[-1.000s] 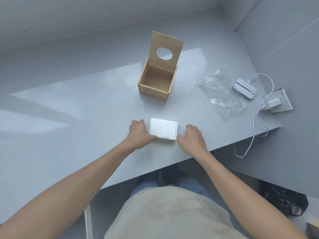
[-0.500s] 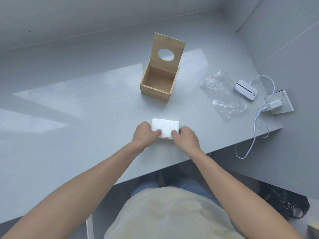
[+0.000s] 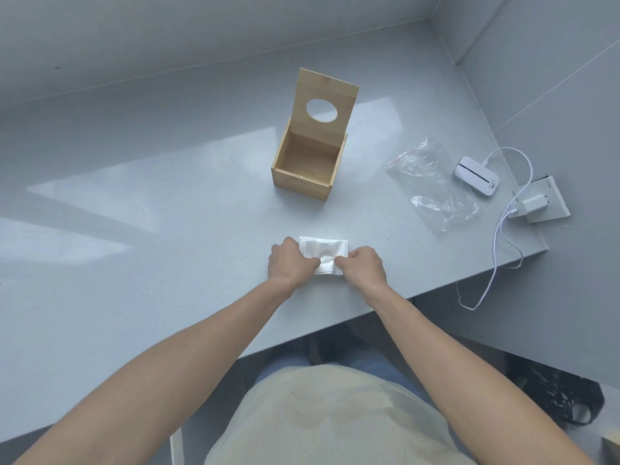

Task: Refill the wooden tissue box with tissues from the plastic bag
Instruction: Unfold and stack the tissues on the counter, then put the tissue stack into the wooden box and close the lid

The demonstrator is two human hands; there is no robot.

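Head view: the left hand (image 3: 291, 263) and the right hand (image 3: 364, 267) sit at either end of the small white folded stack of tissues (image 3: 324, 252), fingers curled closed, thumbs and forefingers pinching the soft top layer near the middle so that it puckers there. The stack lies flat on the smooth, faintly speckled grey table (image 3: 167, 209), near its front edge and well short of the box.

The likely trouble is in the grip. Only the upper sheets seem pinched, so a lift from here could peel them off and leave the rest behind, or let the limp stack fan open and lose its fold. A loosened stack would then catch on the box walls instead of dropping in squarely.

Beyond the hands stands the square light wooden tissue box (image 3: 307, 169), empty, its hinged lid (image 3: 323, 105) upright with an oval hole cut through it. To the right lies the crinkled clear plastic zip bag (image 3: 432, 186), flat and apparently empty. Further right are a glossy white rounded device (image 3: 476, 176) and a white plug with a thin cable (image 3: 533, 204).
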